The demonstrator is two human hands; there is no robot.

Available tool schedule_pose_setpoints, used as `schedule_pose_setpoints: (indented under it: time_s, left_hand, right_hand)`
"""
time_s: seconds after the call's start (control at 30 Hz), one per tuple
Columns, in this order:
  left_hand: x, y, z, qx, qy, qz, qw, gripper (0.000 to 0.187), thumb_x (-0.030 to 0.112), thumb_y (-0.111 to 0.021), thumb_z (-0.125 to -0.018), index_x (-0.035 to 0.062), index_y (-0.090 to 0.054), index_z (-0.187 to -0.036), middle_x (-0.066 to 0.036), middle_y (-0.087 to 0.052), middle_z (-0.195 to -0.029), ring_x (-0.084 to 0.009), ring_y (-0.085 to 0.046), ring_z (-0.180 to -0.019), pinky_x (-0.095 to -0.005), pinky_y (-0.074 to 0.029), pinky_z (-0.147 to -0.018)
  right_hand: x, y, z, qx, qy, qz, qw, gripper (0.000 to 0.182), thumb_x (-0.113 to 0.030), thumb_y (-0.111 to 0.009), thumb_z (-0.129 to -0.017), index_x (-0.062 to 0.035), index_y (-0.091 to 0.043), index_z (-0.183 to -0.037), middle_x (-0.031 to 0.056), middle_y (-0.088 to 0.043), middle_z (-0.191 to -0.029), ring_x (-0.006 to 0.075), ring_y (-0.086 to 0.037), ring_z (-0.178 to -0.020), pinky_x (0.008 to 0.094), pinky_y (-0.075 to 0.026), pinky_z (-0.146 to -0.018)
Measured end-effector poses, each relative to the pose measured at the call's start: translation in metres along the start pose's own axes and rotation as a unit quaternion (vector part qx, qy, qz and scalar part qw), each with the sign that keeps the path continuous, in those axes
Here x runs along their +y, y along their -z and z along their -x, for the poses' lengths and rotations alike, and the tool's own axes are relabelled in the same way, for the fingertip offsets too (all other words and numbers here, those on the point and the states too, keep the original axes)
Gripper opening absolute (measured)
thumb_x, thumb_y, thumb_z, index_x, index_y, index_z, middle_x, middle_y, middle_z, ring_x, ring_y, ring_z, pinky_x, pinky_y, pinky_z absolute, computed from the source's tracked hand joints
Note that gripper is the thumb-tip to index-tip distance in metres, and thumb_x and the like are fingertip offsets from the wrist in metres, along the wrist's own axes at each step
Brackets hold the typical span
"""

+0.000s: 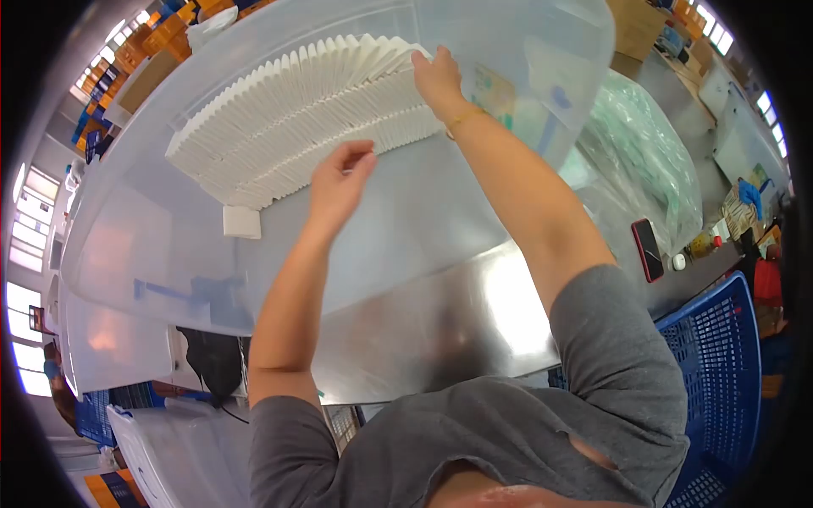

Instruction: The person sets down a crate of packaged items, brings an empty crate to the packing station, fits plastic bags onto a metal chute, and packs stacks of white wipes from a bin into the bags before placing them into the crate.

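Note:
Thin white folded pieces point(296, 110) stand on edge, packed in long curved rows inside a large clear plastic bin point(508, 25). At the far right end of the rows, my right hand point(440, 83) has its thumb and fingers around the last pieces. My left hand point(337, 188) is in front of the rows' near side, fingers curled and thumb tip close to the index finger, with nothing showing between them. A single small white block point(242, 222) sits by the near left end of the rows.
The bin lies on a shiny metal table point(423, 326). To the right are a clear plastic bag point(648, 152), a phone point(648, 251) and a small white round item point(678, 262). A blue basket point(720, 372) stands at lower right, a lidded white bin point(182, 453) at lower left.

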State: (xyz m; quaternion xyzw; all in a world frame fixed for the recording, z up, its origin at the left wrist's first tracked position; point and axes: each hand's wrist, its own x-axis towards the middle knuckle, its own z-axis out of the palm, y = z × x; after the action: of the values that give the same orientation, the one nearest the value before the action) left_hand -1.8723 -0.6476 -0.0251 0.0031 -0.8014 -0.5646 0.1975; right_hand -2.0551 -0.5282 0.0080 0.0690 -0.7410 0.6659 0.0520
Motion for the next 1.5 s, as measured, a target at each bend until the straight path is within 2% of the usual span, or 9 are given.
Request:
schedule_pose_setpoints:
  time_s: [0.1, 0.27, 0.37, 0.43, 0.8, 0.9, 1.2, 1.37, 1.5]
  left_hand:
    - [-0.007, 0.043, -0.031, 0.017, 0.048, -0.027, 0.998, 0.024, 0.019, -0.063, -0.084, 0.0034, -0.064, -0.102, -0.002, -0.064, -0.087, -0.0089, -0.057, -0.079, -0.0238, -0.045, -0.072]
    - [-0.02, 0.078, -0.075, 0.033, 0.058, -0.075, 0.995, 0.026, 0.021, -0.062, -0.084, 0.0047, -0.064, -0.104, -0.001, -0.064, -0.089, -0.0083, -0.056, -0.081, -0.0236, -0.043, -0.073]
    - [-0.007, 0.088, -0.106, 0.088, -0.005, -0.163, 0.983, 0.028, 0.023, -0.061, -0.082, 0.0046, -0.064, -0.103, -0.006, -0.065, -0.088, -0.0118, -0.058, -0.08, -0.026, -0.045, -0.073]
    - [0.001, 0.09, -0.127, 0.111, -0.047, -0.232, 0.965, 0.03, 0.025, -0.06, -0.083, 0.0049, -0.064, -0.104, -0.008, -0.065, -0.09, -0.0138, -0.059, -0.081, -0.0277, -0.045, -0.074]
    - [0.011, 0.103, -0.235, 0.088, -0.126, -0.4, 0.903, 0.044, 0.04, -0.056, -0.081, -0.0012, -0.066, -0.095, -0.009, -0.062, -0.078, -0.018, -0.057, -0.07, -0.0289, -0.045, -0.064]
    - [0.055, 0.087, -0.226, -0.034, 0.137, -0.417, 0.898, 0.049, 0.045, -0.057, -0.081, -0.0038, -0.061, -0.079, -0.006, -0.052, -0.067, -0.0159, -0.048, -0.059, -0.029, -0.04, -0.055]
    - [0.035, 0.077, -0.261, -0.053, 0.196, -0.481, 0.853, 0.061, 0.062, -0.06, -0.071, 0.0012, -0.056, -0.073, 0.0, -0.037, -0.061, -0.0115, -0.036, -0.051, -0.0273, -0.029, -0.047]
    - [0.04, 0.066, -0.259, -0.109, 0.228, -0.525, 0.812, 0.051, 0.057, -0.061, -0.067, 0.0063, -0.054, -0.072, -0.001, -0.039, -0.063, -0.0123, -0.034, -0.05, -0.0279, -0.026, -0.047]
    - [0.035, 0.052, -0.269, -0.11, 0.242, -0.509, 0.819, 0.038, 0.046, -0.06, -0.066, 0.0092, -0.055, -0.073, -0.004, -0.042, -0.065, -0.0158, -0.036, -0.054, -0.0311, -0.029, -0.05]
  right_hand:
    - [0.009, -0.035, -0.041, -0.005, 0.005, 0.332, 0.943, 0.072, -0.047, -0.045, -0.086, 0.0056, -0.031, -0.133, 0.0301, -0.043, -0.128, 0.0344, -0.039, -0.123, 0.0418, -0.033, -0.098]
    - [-0.014, -0.045, -0.053, 0.047, -0.077, 0.332, 0.939, 0.076, -0.053, -0.038, -0.085, 0.008, -0.033, -0.13, 0.0316, -0.045, -0.125, 0.0352, -0.045, -0.116, 0.0447, -0.037, -0.094]
    - [-0.004, -0.064, -0.101, 0.009, 0.031, 0.272, 0.962, 0.073, -0.05, -0.053, -0.079, 0.0047, -0.038, -0.126, 0.0272, -0.05, -0.12, 0.0354, -0.052, -0.107, 0.0457, -0.042, -0.089]
    - [0.039, -0.1, -0.15, 0.066, 0.502, 0.281, 0.815, 0.045, -0.029, -0.051, -0.087, -0.0032, -0.049, -0.124, 0.0211, -0.054, -0.12, 0.0319, -0.047, -0.116, 0.0427, -0.038, -0.095]
    - [-0.066, -0.085, -0.083, -0.105, 0.201, 0.382, 0.896, 0.048, -0.03, -0.059, -0.079, -0.0024, -0.055, -0.118, 0.0208, -0.055, -0.12, 0.0306, -0.051, -0.114, 0.0391, -0.042, -0.092]
    - [-0.072, -0.075, -0.076, -0.135, 0.156, 0.396, 0.895, 0.049, -0.03, -0.061, -0.076, -0.0022, -0.056, -0.117, 0.0207, -0.055, -0.12, 0.0302, -0.052, -0.113, 0.0381, -0.044, -0.091]
    - [-0.075, -0.06, -0.069, -0.217, 0.049, 0.338, 0.914, 0.053, -0.031, -0.069, -0.066, -0.0005, -0.062, -0.109, 0.0226, -0.056, -0.119, 0.0292, -0.056, -0.111, 0.0347, -0.048, -0.087]
    - [-0.061, -0.054, -0.064, -0.179, 0.063, 0.303, 0.934, 0.057, -0.029, -0.071, -0.063, -0.0002, -0.06, -0.111, 0.0237, -0.057, -0.115, 0.0323, -0.058, -0.106, 0.0367, -0.05, -0.084]
    - [-0.047, -0.022, -0.013, 0.075, 0.165, 0.209, 0.961, 0.063, -0.027, -0.071, -0.063, -0.0013, -0.052, -0.118, 0.0216, -0.057, -0.11, 0.0355, -0.06, -0.096, 0.0406, -0.05, -0.081]
